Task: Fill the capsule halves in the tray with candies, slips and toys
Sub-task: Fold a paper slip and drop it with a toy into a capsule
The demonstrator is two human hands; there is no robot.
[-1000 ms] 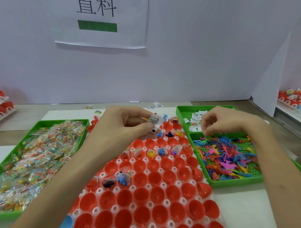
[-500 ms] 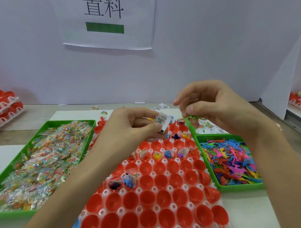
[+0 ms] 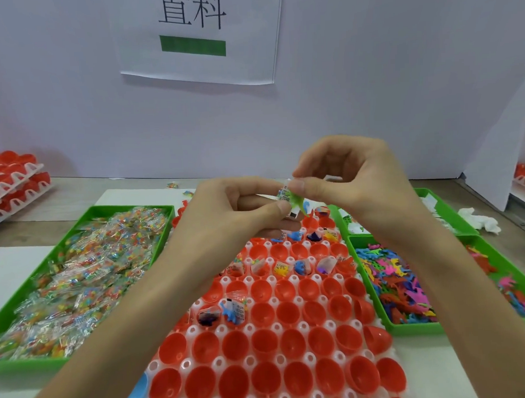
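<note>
There, tray (image 3: 225,280) on white tabletop (image 3: 16,267)

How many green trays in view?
3. The candy-packet tray is at left, the slip tray at back right, and the toy tray at front right, partly hidden. The arms may hide others.

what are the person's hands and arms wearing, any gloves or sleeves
The left hand and right hand are bare: no gloves, rings or watch in view. The left forearm and right forearm are bare to the picture's edge, no sleeves.
</note>
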